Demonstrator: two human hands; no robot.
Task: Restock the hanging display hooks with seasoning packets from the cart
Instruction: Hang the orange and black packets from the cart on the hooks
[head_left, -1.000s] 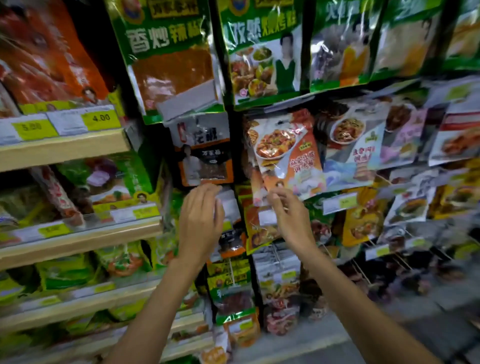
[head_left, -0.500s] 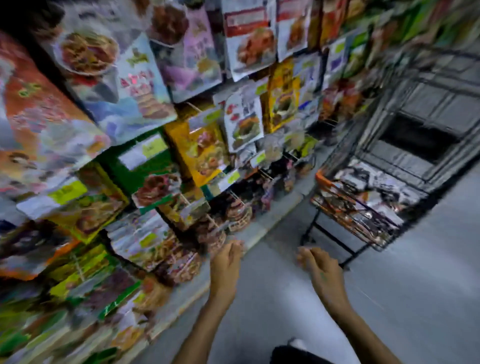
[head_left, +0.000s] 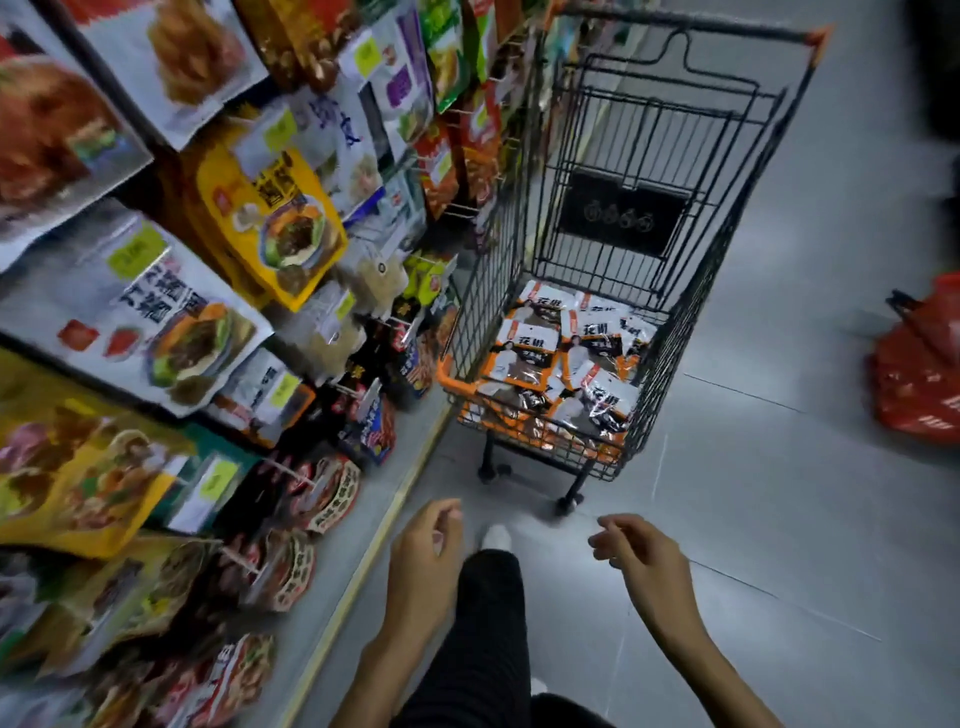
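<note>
Grey floor tiles lay bare between me and the cart, with open room to its right as far as a red bag at the frame's edge. On the left the hanging display crowded the aisle, its packs jutting out over the yellow floor strip. The cart's black wire sides stood just beside that display, its long axis running away from me. The seasoning packets lay flat in a loose heap on the cart's bottom, pointing various ways. My left hand and right hand hung low, well short of the cart, fingers loosely curled and apart, holding nothing. My dark trouser leg showed between them.
</note>
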